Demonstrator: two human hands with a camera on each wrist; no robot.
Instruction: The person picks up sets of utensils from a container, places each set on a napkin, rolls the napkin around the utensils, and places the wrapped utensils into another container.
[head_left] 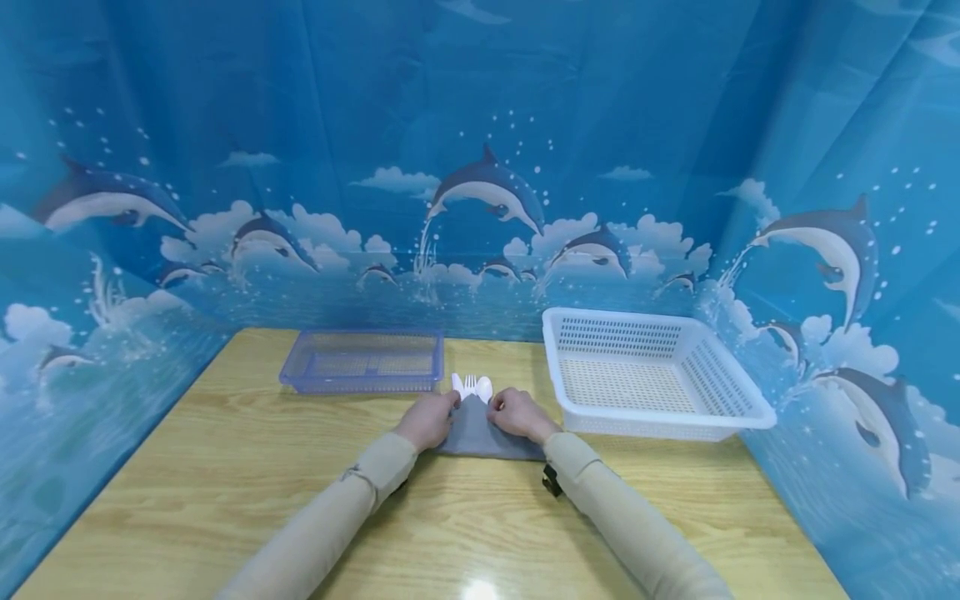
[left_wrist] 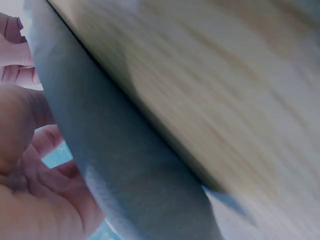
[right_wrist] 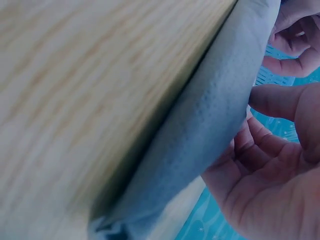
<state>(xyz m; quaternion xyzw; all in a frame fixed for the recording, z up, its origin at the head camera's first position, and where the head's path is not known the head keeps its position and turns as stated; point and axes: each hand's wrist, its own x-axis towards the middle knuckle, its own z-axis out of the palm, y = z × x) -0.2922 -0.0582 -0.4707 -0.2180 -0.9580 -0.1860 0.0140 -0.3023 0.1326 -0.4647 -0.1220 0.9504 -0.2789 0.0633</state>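
Left hand (head_left: 429, 419) and right hand (head_left: 519, 414) pinch the grey cloth (head_left: 487, 437) — 3 white utensils (head_left: 470, 386) protrude from it.

Your grey cloth (head_left: 487, 437) looks matt. You have smooth plastic cutlery (head_left: 470, 387) at its far edge, glossy wood-grain tabletop (head_left: 480, 521) beneath.
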